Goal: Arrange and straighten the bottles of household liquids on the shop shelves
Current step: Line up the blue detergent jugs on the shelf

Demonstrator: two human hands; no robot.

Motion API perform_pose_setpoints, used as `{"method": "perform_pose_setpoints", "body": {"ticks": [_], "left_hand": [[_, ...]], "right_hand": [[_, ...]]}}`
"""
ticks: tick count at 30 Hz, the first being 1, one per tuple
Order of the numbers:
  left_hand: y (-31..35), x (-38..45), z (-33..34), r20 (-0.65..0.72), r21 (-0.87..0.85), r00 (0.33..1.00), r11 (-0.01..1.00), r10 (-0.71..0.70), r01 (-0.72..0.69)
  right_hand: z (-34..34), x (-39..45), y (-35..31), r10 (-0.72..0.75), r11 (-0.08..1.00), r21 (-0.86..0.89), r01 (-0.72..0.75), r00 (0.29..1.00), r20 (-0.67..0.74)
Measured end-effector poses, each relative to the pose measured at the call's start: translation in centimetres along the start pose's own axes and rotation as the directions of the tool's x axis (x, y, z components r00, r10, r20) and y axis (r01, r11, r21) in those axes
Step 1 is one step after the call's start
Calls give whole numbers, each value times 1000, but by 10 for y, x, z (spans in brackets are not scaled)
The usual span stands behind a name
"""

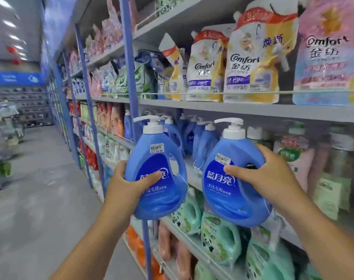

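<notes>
Two blue bottles (pixel 156 178) (pixel 232 184) of smooth glossy plastic, white plastic pump heads (pixel 152 123), paper price stickers (pixel 157 148), glossy film refill pouches (pixel 253 63), matt grey painted shelf (pixel 232 110), smooth grey floor (pixel 41 188)

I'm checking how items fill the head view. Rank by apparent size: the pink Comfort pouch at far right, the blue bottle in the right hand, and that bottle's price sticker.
1. Pink Comfort pouch, partly cut off by the frame.
2. Blue bottle in the right hand; nearer the camera, so true size is unsure.
3. Price sticker, clearly smallest.
</notes>
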State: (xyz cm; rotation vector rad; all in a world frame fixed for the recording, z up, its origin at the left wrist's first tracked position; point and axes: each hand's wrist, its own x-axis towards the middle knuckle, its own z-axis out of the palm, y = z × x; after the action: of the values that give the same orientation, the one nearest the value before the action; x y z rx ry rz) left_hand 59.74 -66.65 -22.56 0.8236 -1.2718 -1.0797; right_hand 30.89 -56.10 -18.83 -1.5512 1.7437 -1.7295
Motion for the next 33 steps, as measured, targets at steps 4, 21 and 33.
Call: {"method": "perform_pose_setpoints", "body": {"ticks": [4, 21, 33], "left_hand": [[-44, 87, 9, 68, -4, 998, 1000, 8, -8], [-189, 327, 105, 522, 21, 851, 996, 59, -82], [-218, 328, 134, 768, -110, 617, 985, 170, -134]], "right_hand": [[39, 46, 30, 14, 999, -48, -20, 990, -139], [162, 138, 99, -17, 800, -406, -443, 658, -753], [167, 161, 148, -356, 572, -675, -466, 600, -716]]}}
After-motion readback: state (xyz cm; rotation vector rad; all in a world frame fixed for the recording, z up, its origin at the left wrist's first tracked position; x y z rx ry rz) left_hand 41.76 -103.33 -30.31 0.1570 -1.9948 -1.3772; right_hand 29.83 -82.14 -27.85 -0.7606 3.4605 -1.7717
